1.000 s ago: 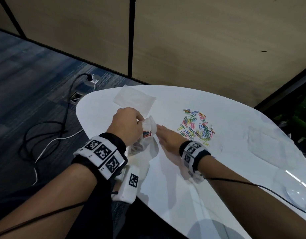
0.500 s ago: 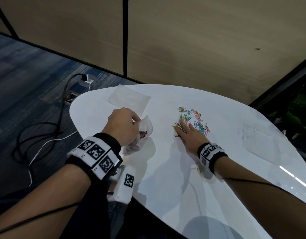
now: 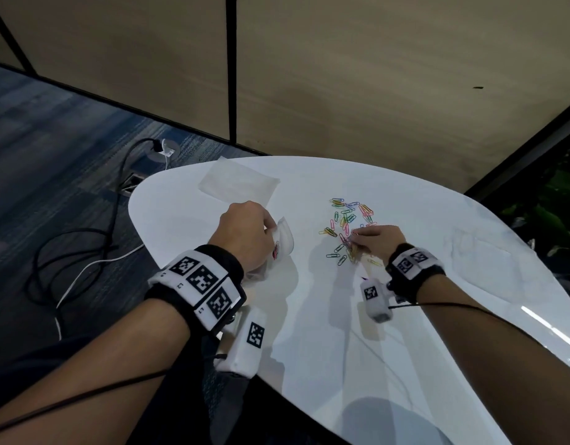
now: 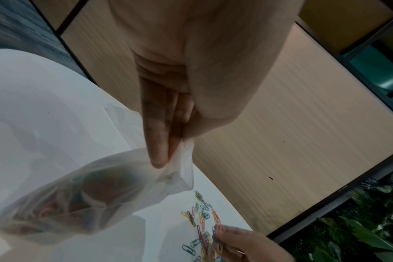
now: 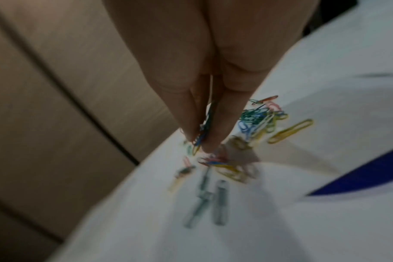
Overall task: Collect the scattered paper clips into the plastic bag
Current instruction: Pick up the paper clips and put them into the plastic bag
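Observation:
Coloured paper clips point(image 3: 349, 220) lie scattered on the white table point(image 3: 309, 332), right of centre. My left hand point(image 3: 245, 234) pinches the rim of a clear plastic bag point(image 3: 282, 240) that holds several clips; the left wrist view shows the bag point(image 4: 101, 191) hanging below my fingers point(image 4: 157, 150). My right hand point(image 3: 373, 240) is down in the near part of the pile. Its fingers point(image 5: 188, 113) pinch a few paper clips point(image 5: 203, 129), with more loose clips point(image 5: 258, 118) beside and below them.
A second clear plastic bag point(image 3: 238, 181) lies flat at the table's far left edge, and another clear sheet point(image 3: 482, 261) lies to the right. Cables point(image 3: 84, 245) run over the carpet on the left. Wooden wall panels point(image 3: 341, 75) stand behind the table.
My right hand moved from beside the bag to the pile of clips and closed its fingers on a few of them. My left hand kept hold of the bag.

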`<state>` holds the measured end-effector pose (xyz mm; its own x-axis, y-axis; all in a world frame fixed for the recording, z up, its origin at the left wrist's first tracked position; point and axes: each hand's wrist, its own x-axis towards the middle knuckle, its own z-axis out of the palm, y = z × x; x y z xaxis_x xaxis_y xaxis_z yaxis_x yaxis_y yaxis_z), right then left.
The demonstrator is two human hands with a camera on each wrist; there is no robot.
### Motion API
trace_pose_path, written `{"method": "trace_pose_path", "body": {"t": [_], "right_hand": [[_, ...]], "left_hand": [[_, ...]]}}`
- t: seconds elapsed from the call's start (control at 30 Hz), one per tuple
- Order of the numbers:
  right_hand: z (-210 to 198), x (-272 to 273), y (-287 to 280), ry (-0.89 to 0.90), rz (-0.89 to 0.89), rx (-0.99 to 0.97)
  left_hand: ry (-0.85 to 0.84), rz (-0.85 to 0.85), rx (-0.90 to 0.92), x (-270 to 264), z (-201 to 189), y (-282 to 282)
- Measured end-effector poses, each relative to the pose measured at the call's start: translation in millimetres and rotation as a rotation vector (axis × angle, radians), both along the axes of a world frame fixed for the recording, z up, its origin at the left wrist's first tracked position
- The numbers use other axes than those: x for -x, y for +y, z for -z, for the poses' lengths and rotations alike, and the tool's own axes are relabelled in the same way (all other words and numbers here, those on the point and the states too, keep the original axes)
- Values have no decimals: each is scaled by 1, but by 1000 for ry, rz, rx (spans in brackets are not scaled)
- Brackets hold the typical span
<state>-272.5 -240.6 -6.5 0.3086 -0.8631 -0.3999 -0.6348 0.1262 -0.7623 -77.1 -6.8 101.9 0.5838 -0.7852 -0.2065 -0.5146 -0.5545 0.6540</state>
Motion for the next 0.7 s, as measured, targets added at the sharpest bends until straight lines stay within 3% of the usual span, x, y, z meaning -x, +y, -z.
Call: {"method": "trace_pose_path", "body": {"t": [0.1,0.17,0.23,0.37,0.43,0.53,0.6,0.7], "right_hand": [[-33,0,15,-470,97,-413],[-59,-5,29,-613,59,-542],[-77,-16,45,-643,-1,-595],[-89,-32,76,-439,-188,-406],[-83,-38,86,-301,-234,-179],[-84,-43,97,14,-438,203],[-95,-46,96,26,-482,281],[-102,-46,79,-179,-290,286]], "left_hand": [[-12,15,-4,7,0,-8],[-7,28,-2,16,-1,-16],[-1,39,7,26,-1,-21],[6,43,65,46,-2,-32],[13,34,91,49,0,-34],[33,27,118,47,5,-35],[56,17,132,42,7,-34],[77,1,147,28,10,-32]]}}
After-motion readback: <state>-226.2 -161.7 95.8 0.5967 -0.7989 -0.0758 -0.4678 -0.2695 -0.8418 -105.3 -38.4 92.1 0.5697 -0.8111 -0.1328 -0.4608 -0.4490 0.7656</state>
